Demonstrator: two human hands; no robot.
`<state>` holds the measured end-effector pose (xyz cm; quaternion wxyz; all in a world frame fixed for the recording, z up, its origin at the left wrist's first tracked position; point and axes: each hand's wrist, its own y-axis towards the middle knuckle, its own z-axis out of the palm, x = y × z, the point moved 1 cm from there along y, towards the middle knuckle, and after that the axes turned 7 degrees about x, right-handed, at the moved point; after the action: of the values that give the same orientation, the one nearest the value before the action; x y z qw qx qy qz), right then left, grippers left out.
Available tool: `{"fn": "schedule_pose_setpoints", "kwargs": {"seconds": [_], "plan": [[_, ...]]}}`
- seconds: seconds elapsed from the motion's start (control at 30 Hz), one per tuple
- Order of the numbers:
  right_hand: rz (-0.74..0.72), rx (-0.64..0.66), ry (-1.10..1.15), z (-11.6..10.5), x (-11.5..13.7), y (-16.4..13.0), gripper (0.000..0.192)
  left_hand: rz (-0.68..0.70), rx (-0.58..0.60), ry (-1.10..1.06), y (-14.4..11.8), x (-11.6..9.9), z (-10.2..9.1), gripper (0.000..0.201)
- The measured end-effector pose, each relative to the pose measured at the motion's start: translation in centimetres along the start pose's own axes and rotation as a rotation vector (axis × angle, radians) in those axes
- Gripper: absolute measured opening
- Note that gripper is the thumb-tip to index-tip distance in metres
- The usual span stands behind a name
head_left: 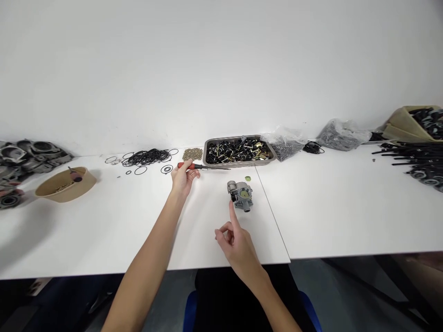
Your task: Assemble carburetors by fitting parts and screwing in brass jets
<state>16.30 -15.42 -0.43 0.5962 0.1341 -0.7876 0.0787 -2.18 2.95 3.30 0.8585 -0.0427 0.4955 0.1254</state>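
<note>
My left hand (182, 179) is closed around the red and black handle of a screwdriver (196, 166). The screwdriver's shaft points right, along the front of the metal tray. A grey metal carburetor (240, 196) with a brass-coloured disc in its bore rests on the white table. My right hand (238, 244) is in front of it, index finger stretched out to the carburetor's lower left side; the fingertip looks to be at or touching it. The other fingers of that hand are curled loosely, and I see nothing held in them. Just behind the carburetor lies a small greenish disc (248, 178).
A metal tray (238, 163) of small black and brass parts stands at the wall. Black rings (147, 157) and a brass pile (193, 154) lie left of it. Further left are a tan bowl (65, 193) and grey castings (32, 154). Plastic bags (342, 133) and black parts (415, 159) sit right.
</note>
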Motion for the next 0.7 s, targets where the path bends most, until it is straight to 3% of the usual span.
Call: {"fn": "schedule_pose_setpoints", "kwargs": {"seconds": [0.7], "plan": [[-0.008, -0.017, 0.048, 0.06, -0.03, 0.19, 0.082, 0.000, -0.003, 0.002, -0.05, -0.17, 0.11, 0.025]]}}
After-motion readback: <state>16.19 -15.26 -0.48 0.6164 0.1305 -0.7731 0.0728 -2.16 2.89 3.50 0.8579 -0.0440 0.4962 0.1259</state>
